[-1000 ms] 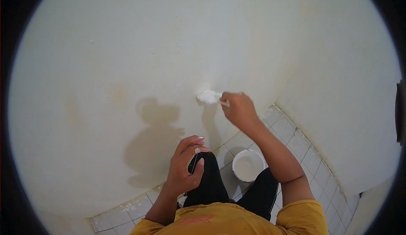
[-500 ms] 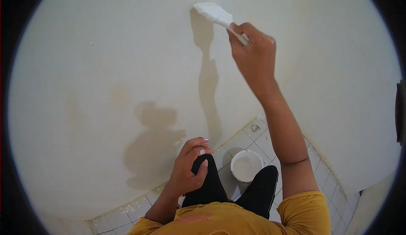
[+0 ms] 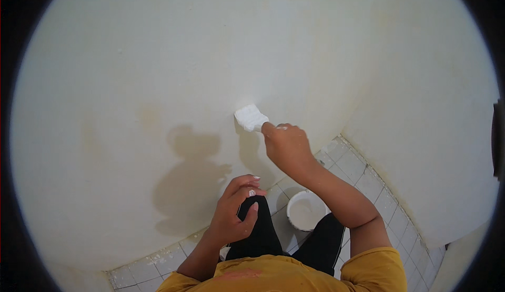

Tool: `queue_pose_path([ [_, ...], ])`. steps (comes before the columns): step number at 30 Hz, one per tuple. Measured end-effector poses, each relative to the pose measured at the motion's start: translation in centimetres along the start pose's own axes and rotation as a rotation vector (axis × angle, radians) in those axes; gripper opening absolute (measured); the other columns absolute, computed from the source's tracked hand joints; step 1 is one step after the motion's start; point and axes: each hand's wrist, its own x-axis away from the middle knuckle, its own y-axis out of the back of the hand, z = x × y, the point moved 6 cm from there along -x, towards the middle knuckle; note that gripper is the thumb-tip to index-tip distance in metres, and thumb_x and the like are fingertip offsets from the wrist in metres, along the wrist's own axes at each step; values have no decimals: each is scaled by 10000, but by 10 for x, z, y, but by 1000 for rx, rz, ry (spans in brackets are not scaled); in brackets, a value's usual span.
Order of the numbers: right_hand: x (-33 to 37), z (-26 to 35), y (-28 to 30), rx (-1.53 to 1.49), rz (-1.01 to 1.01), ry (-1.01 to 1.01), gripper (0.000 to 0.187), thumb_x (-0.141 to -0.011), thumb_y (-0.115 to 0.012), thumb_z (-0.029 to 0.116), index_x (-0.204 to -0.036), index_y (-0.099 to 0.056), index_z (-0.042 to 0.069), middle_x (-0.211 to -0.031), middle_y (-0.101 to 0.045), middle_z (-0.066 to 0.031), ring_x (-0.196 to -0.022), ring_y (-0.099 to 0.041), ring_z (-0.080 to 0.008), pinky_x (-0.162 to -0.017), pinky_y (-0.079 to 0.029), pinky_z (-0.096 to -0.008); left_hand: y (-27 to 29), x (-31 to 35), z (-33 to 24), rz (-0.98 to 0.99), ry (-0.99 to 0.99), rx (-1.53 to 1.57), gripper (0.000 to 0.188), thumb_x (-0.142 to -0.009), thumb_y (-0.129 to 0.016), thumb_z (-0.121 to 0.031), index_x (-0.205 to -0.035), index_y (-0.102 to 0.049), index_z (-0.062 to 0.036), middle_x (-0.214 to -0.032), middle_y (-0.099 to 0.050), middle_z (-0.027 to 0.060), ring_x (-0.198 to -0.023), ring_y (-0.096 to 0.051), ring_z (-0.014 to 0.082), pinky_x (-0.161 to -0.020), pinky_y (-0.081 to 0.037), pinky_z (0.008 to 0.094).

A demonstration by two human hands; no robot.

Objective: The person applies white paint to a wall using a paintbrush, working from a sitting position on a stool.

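My right hand [image 3: 288, 147] grips a paintbrush [image 3: 250, 117] by its handle, most of which is hidden in the fist. White paint coats the bristles, which lie against the pale wall [image 3: 94, 81] in front of me. My left hand [image 3: 235, 210] rests by my left knee, fingers loosely stretched and nothing in them. White smears show on its fingertips. Between my knees a white bucket [image 3: 306, 211] of whitish paint stands on the floor.
White floor tiles [image 3: 351, 164], spotted with paint, run along the wall's foot. A second wall [image 3: 431, 150] meets the first at a corner on the right. Something dark [image 3: 496, 142] shows at the far right rim. Shadows of me fall on the wall.
My right hand has brought the paintbrush down the wall, from near the top of the view to its middle. My left hand and the bucket stay about where they were.
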Motion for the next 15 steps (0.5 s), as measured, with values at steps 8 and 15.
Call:
queue_pose_path([
  [8,-72,12,95,-71,-332,135,59,-763,-636,47,-812,-606,39,-635,-598,-152,-630,-607,-346,-578,-491,-437,-3,-5,-4,-22,-2,-11,273,-720,-569,55,-971,-639,-23,-1139,-551,149,-1079,-572,298,-931,-463,390],
  [15,-63,31,129,-87,-724,109,91,-791,-635,46,-865,-582,46,-604,-546,-124,-551,-590,-307,-476,-476,-368,-6,-1,-3,-40,-6,3,265,-722,-574,54,-968,-636,-23,-1138,-555,147,-1079,-577,299,-935,-464,391],
])
